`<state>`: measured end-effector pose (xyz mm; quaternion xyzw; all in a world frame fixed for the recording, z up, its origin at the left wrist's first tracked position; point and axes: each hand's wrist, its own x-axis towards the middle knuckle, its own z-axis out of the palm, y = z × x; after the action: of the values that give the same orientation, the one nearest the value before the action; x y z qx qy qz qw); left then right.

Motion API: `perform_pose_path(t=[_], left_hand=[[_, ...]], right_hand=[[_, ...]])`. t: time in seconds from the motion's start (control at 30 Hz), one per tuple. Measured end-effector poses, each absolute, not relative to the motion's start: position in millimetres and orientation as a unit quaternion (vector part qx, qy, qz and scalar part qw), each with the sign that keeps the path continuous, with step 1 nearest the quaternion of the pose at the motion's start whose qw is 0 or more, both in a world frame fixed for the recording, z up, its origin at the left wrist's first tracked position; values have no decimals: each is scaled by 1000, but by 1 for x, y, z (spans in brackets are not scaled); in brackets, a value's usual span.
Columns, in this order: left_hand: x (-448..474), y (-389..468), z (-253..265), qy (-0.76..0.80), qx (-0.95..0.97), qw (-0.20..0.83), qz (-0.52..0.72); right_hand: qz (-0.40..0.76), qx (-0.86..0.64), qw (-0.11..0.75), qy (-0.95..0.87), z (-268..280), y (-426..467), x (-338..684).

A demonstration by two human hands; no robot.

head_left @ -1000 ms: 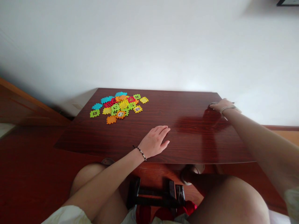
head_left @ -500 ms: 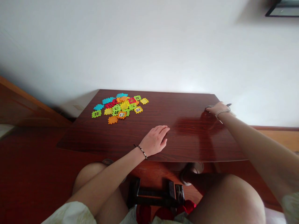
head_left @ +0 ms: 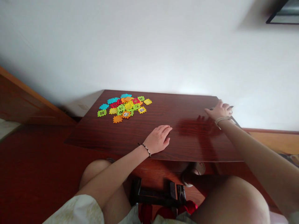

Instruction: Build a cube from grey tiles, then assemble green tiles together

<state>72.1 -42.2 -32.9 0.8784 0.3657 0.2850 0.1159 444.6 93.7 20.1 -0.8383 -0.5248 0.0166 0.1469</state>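
Note:
My left hand (head_left: 158,139) lies flat on the dark brown table (head_left: 163,109) near its front edge, fingers stretched out and holding nothing. At the table's far right corner my right hand (head_left: 219,111) is open, its fingers and thumb spread. Behind that hand is a dark object (head_left: 231,107), mostly hidden; only small parts show on either side, and I cannot make out what it is. To the far left lies a loose pile of interlocking plastic building tiles (head_left: 128,105) in blue, red, orange, yellow and green, some with window-like grids.
A white wall (head_left: 163,46) rises right behind the table. My knees are below the table's front edge, with a black frame (head_left: 154,196) between them on the floor. A wooden door or panel (head_left: 30,102) stands at left. A dark-framed object (head_left: 283,14) hangs at upper right.
My right hand's fingers have spread and lifted off the dark object at the corner. My left hand keeps its place on the table. The view has shifted slightly.

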Motion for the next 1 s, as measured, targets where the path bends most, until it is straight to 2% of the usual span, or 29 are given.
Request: perform_pose_path(t=[0.07, 0.17, 0.27, 0.33, 0.63, 1.0], left_hand=[[72, -41, -33, 366, 872, 122, 301], [68, -36, -32, 385, 851, 140, 329], [61, -29, -30, 421, 835, 128, 329], [55, -24, -29, 439, 838, 96, 310], [48, -21, -34, 465, 851, 21, 242], [51, -22, -32, 455, 861, 9, 225]], right_hand=[[-1, -822, 178, -541, 20, 78, 417], [43, -729, 249, -637, 9, 46, 367], [133, -607, 348, -702, -11, 13, 316], [203, -556, 372, -715, -26, -6, 288], [108, -513, 318, -790, -43, -29, 250], [152, -458, 241, -842, -32, -36, 275]])
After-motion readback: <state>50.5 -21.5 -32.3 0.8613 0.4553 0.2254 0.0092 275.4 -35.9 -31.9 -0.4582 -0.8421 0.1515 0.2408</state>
